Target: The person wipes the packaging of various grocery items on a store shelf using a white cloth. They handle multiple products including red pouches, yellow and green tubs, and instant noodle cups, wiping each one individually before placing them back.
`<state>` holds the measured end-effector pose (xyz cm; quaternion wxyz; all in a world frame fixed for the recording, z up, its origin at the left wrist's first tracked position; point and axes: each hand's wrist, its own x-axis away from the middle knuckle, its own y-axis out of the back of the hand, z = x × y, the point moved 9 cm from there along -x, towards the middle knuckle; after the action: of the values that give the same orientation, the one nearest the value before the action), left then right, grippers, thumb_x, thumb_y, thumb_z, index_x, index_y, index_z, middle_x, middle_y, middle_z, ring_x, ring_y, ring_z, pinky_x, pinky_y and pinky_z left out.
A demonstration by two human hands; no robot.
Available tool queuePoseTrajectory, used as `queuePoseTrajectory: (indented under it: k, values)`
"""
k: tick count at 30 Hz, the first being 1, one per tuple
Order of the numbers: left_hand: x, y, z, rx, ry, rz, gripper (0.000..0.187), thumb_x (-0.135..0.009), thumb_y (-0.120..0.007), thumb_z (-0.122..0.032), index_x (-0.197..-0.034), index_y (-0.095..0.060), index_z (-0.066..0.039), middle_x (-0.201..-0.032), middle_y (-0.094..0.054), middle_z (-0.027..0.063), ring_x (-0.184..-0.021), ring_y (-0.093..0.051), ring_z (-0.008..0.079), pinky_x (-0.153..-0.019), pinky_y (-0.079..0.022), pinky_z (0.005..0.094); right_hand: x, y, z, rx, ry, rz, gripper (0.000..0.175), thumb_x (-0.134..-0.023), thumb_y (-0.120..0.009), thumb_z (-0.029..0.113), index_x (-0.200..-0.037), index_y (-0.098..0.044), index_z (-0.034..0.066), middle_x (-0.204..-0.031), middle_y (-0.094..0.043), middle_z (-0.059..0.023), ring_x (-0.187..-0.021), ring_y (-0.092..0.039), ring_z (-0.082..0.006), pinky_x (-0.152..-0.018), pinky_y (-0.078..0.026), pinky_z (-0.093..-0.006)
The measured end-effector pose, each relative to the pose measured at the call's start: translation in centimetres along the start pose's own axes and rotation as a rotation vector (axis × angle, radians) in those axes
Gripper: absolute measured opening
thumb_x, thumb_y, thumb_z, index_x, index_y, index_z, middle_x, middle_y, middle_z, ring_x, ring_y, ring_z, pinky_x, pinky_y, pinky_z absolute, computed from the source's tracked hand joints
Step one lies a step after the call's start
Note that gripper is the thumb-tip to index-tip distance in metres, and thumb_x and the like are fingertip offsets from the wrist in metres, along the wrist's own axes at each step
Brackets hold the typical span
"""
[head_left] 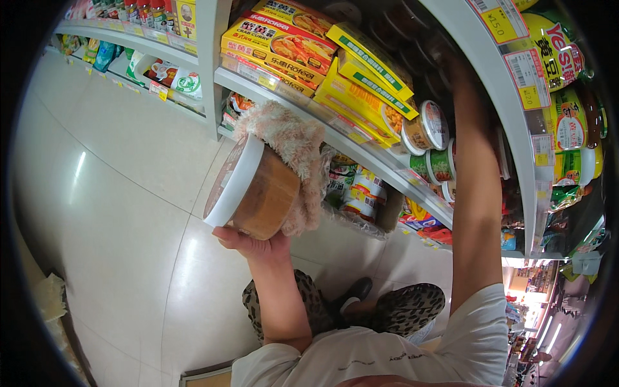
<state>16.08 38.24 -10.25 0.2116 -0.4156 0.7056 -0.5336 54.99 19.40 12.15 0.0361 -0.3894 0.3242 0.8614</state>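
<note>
My left hand (258, 244) holds a clear plastic tub of brown paste (266, 193) with a white lid, tilted on its side. A fluffy pink-and-white cloth (290, 145) lies against the tub's far side, by the same hand. My right arm reaches deep into the shelf at the right; the right hand (452, 60) is in dark shadow among dark round tubs (428, 48), and its fingers cannot be made out. Beside that forearm stand small tubs with white lids (435, 125) and a green-labelled tub (437, 164).
Yellow curry boxes (280, 43) are stacked on the shelf, some leaning. The shelf's front edge (387, 179) runs diagonally below them. An upper shelf edge (522, 145) with jars (573, 121) curves along the right. An open carton of packets (362, 193) sits lower down.
</note>
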Motion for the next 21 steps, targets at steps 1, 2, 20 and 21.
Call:
queuePoseTrajectory:
  k: [1, 2, 20, 21]
  values:
    - [-0.1, 0.1, -0.1, -0.002, -0.008, 0.001, 0.093, -0.075, -0.052, -0.071, -0.137, -0.034, -0.004, -0.138, -0.04, 0.0148, -0.128, -0.038, 0.0321, -0.107, -0.034, 0.0475, -0.4, -0.5, -0.6, 0.021, -0.024, 0.009, 0.049, -0.078, -0.066, 0.021, -0.12, -0.05, 0.0014, -0.117, -0.054, -0.0174, -0.11, -0.051, -0.0274, -0.095, -0.039, -0.0371]
    - [-0.2, 0.2, -0.2, -0.001, -0.014, -0.018, 0.093, -0.075, -0.052, -0.071, -0.137, -0.034, -0.004, -0.137, -0.04, 0.0147, -0.128, -0.039, 0.032, -0.107, -0.034, 0.0473, -0.5, -0.8, -1.3, 0.048, -0.051, 0.016, 0.048, -0.078, -0.066, 0.02, -0.119, -0.05, 0.0011, -0.117, -0.054, -0.0173, -0.11, -0.051, -0.0273, -0.094, -0.04, -0.0371]
    - [-0.1, 0.0, 0.0, 0.104, -0.036, -0.113, 0.094, -0.073, -0.058, -0.07, -0.137, -0.034, -0.005, -0.138, -0.04, 0.0141, -0.128, -0.038, 0.0315, -0.108, -0.031, 0.0484, 12.4, 5.1, 6.0, -0.246, -0.152, -0.183, 0.034, -0.079, -0.063, 0.006, -0.11, -0.053, -0.0043, -0.104, -0.058, -0.0156, -0.098, -0.056, -0.0254, -0.088, -0.043, -0.0365]
    - [0.2, -0.4, 0.0, 0.127, -0.031, -0.065, 0.095, -0.073, -0.058, -0.071, -0.138, -0.033, -0.005, -0.139, -0.039, 0.0143, -0.129, -0.037, 0.0318, -0.109, -0.03, 0.0491, 16.5, 5.9, 8.0, -0.223, -0.082, -0.094, 0.033, -0.079, -0.063, 0.005, -0.109, -0.053, -0.0046, -0.104, -0.058, -0.0155, -0.097, -0.056, -0.0253, -0.087, -0.043, -0.0365]
